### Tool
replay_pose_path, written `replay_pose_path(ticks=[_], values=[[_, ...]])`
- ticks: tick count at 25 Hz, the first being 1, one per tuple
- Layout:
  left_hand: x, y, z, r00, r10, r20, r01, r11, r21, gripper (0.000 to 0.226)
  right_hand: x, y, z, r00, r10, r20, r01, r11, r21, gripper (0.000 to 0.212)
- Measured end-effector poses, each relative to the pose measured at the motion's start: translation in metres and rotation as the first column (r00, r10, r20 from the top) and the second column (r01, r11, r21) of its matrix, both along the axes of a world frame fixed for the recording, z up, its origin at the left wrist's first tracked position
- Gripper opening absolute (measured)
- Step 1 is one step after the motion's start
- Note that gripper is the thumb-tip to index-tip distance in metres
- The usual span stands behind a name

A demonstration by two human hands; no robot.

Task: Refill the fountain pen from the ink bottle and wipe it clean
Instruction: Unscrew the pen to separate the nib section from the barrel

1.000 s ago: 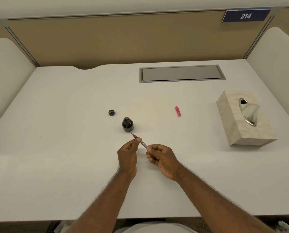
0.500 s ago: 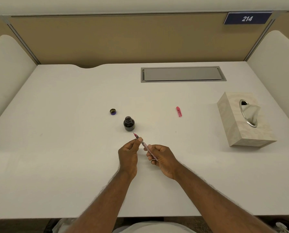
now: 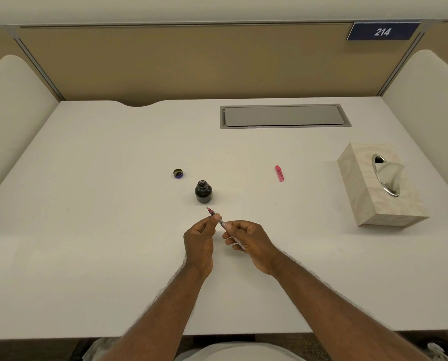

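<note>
A thin pink fountain pen lies between both hands, its nib pointing up and left toward the ink bottle. My left hand pinches the pen near the nib end. My right hand grips its rear part, which the fingers mostly hide. The dark ink bottle stands uncapped just beyond the nib, a short gap away. Its small round cap lies to the bottle's upper left. A pink pen cap lies to the right on the white desk.
A beige tissue box with a tissue sticking out stands at the right. A grey cable hatch is set into the desk at the back. White side panels and a tan partition wall enclose the desk.
The hands and pen have stayed nearly in place. My right fingers have shifted slightly along the pen's rear part. The view has tilted a little.
</note>
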State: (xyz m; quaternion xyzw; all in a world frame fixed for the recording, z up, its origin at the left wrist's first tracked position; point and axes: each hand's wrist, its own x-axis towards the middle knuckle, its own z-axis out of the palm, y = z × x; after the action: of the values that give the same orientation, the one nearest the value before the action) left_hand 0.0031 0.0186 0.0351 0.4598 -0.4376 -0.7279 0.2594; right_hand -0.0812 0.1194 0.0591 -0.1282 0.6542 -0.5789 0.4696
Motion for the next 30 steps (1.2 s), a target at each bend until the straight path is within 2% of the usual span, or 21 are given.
replay_pose_path(ticks=[7,20,24,27,30], values=[[-0.002,-0.003,0.002,1.0,-0.016,-0.007,0.017,1.0,0.027,0.01,-0.003,-0.003,0.002,0.999,-0.004,-0.04,0.003,1.0,-0.026,0.018],[-0.002,-0.007,0.007,0.998,-0.058,-0.04,0.058,0.998,0.014,0.006,-0.003,-0.009,0.003,1.0,0.013,-0.021,-0.013,1.0,-0.026,0.023],[-0.003,-0.01,0.009,1.0,-0.018,-0.024,0.018,1.0,0.02,0.004,-0.003,-0.009,-0.001,0.992,-0.015,-0.128,0.017,1.0,0.011,0.016],[-0.004,-0.013,0.012,1.0,0.004,-0.019,-0.004,1.0,0.012,0.004,-0.004,-0.006,-0.003,0.989,-0.038,-0.141,0.039,0.999,0.0,0.015],[-0.007,-0.019,0.012,0.999,0.05,-0.012,-0.05,0.999,-0.001,0.012,-0.008,0.0,-0.01,0.974,-0.006,-0.225,0.009,1.0,0.015,0.013]])
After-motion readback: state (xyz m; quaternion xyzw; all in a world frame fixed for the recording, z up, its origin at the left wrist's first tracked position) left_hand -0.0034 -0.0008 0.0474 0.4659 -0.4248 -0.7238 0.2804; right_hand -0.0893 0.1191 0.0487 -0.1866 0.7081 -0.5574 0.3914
